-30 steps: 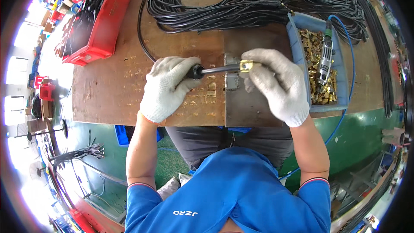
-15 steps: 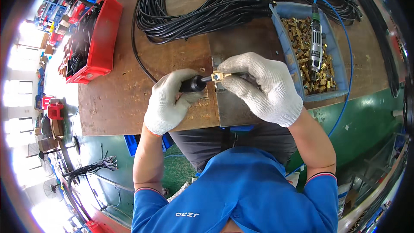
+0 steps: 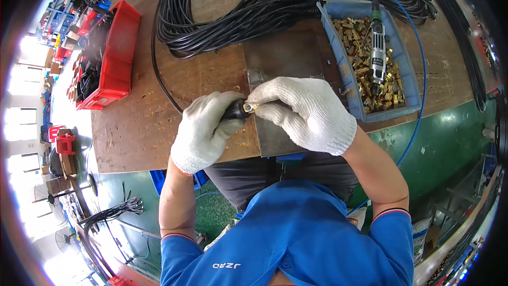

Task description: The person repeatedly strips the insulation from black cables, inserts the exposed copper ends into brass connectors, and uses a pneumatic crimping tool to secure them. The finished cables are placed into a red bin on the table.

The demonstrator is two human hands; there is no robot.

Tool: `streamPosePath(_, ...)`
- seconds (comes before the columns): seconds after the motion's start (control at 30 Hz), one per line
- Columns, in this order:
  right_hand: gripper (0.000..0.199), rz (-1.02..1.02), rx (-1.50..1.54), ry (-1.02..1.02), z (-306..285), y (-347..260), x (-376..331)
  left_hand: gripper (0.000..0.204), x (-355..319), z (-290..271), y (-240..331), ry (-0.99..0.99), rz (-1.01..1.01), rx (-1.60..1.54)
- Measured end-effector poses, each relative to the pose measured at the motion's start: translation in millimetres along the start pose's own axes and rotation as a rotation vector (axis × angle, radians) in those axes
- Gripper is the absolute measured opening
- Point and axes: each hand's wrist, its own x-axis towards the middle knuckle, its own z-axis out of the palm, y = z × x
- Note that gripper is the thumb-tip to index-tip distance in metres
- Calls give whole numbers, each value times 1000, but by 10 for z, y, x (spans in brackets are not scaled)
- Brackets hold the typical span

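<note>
White knitted gloves cover both hands, which meet over the near part of the table. My left hand is closed around the thick black end of a cable. Behind that hand, a thin black cable runs back in a curve toward the coil. Between thumb and fingertips, my right hand pinches a small brass fitting with a round hole. The fitting sits right against the black cable end; whether it is fastened to it I cannot tell.
A large coil of black cables spreads across the far side of the table. To the right, a blue-grey bin holds many brass fittings, with a silver power tool and its blue hose on top. A red bin stands left.
The brass fitting has moved along the thin shaft to the black cable end, closing the gap. My right hand has come leftward, nearer my left hand. The view has shifted slightly.
</note>
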Motion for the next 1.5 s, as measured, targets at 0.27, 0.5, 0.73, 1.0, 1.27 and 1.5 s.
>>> streamPosePath(0.27,18,54,114,28,67,83,-74,41,35,65,6,5,115,171)
streamPosePath(0.5,16,0,64,15,91,274,-148,48,30,152,-52,-77,67,193)
streamPosePath(0.73,27,316,195,62,358,259,10,67,236,84,-42,37,100,295)
streamPosePath(1.0,31,633,988,350,294,548,331,31,101,381,-211,419,-258,-315)
streamPosePath(1.27,38,621,595,632,431,950,594,69,1382,365,-561,329,-233,-1427)
streamPosePath(1.5,50,562,737,359,371,967,891,27,1468,834,-912,256,-117,-728)
